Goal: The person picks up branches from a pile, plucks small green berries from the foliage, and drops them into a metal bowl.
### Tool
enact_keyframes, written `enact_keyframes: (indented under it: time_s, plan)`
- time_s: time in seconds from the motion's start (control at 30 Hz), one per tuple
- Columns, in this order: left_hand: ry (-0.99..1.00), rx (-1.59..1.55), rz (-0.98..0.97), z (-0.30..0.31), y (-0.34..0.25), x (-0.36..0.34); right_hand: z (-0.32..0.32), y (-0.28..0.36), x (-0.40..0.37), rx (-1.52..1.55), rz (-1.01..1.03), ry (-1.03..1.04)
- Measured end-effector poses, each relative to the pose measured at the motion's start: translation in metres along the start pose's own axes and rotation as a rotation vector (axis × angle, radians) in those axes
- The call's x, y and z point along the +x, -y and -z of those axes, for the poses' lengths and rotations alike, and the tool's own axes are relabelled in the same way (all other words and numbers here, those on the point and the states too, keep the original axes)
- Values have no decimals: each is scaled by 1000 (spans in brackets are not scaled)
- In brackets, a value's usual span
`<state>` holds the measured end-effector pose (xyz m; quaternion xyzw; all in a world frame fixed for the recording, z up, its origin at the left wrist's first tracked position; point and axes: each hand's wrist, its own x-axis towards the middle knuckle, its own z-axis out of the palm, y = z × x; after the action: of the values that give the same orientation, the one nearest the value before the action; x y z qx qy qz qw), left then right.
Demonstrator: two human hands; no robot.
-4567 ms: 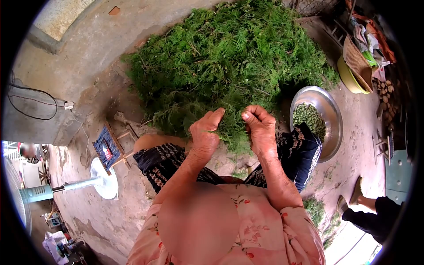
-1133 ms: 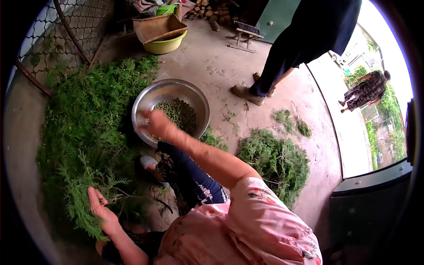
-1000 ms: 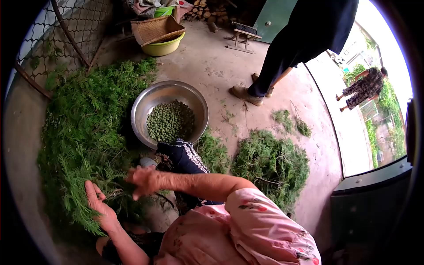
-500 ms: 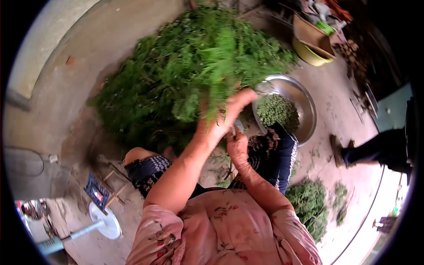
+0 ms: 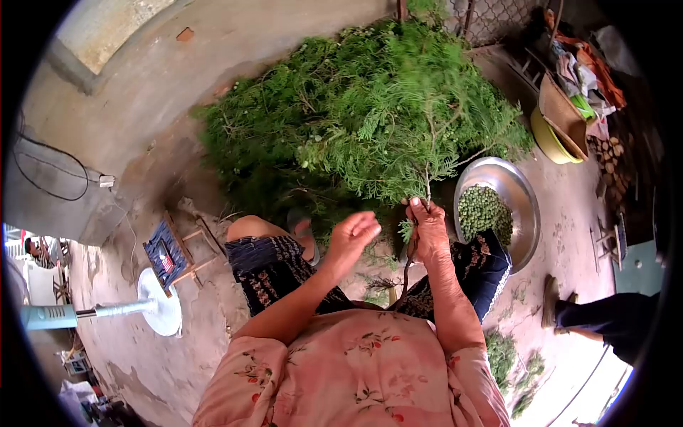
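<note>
My right hand [image 5: 430, 229] is closed around the woody stem of a leafy evergreen branch [image 5: 431, 132], which points away from me with its feathery sprays blurred at the top. The dark lower stem [image 5: 405, 276] runs down below that hand, between my knees. Just left of the stem, my left hand [image 5: 351, 244] hangs with its fingers curled in and slightly blurred; whatever they may hold is hidden. A large heap of cut evergreen branches [image 5: 284, 121] lies ahead. Beside my right knee, a metal basin [image 5: 525, 213] contains many small green seed cones [image 5: 486, 213].
At the left are a fan [image 5: 158, 302] and a small folding stool [image 5: 186, 260]. A yellow tub [image 5: 551, 139] stands at the upper right. Another person's leg [image 5: 597, 317] is at the right, near loose green sprigs [image 5: 501, 359] on the floor.
My left hand has drawn back from the branch toward me and curled. My right hand has moved forward and now grips the stem. The view has shifted, placing things lower.
</note>
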<state>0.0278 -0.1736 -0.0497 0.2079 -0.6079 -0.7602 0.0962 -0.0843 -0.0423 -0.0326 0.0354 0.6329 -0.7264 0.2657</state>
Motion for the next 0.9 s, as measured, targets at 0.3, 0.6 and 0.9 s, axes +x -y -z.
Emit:
enact_keyframes:
  time_s: [0.3,0.6,0.9]
  plan:
    - [-177,-674,-60,40,-24,56,-2,-19,-4,-63,-90,198]
    - [-319,-619,-342,48,-74,40,8,-72,7,29,-177,358]
    - [2,-358,-486,39,-88,28,20,-85,-1,126,-209,422]
